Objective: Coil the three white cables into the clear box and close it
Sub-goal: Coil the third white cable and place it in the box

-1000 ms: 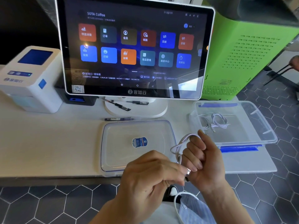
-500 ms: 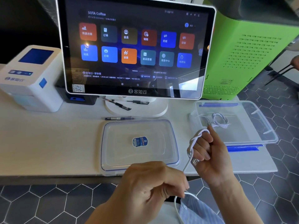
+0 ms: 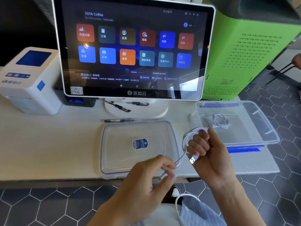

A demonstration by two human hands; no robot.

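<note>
The right hand (image 3: 210, 154) held a white cable (image 3: 187, 139) looped around its curled fingers, with the USB plug (image 3: 193, 159) projecting at the lower edge of the fist. The left hand (image 3: 146, 185) pinched the free run of the same cable between thumb and fingertips, at about 7 o'clock from the right hand. The run between the two hands lay along a 1-to-7 o'clock axis and appeared nearly taut.

The clear box (image 3: 267, 136) stood open on the counter (image 3: 40, 152) at 1 o'clock from the right hand, just beyond its knuckles. A coiled cable (image 3: 221, 122) already lay inside; a second one beside it could not be confirmed. The right hand was the nearer hand for the drop. The lid (image 3: 138, 128) lay flat at 10 o'clock from the hands.

Compared with the frame half a second earlier, the left hand had risen and closed toward the right hand, the slack had been taken up, and the USB plug had become plainly visible. The box and lid had not moved.
</note>
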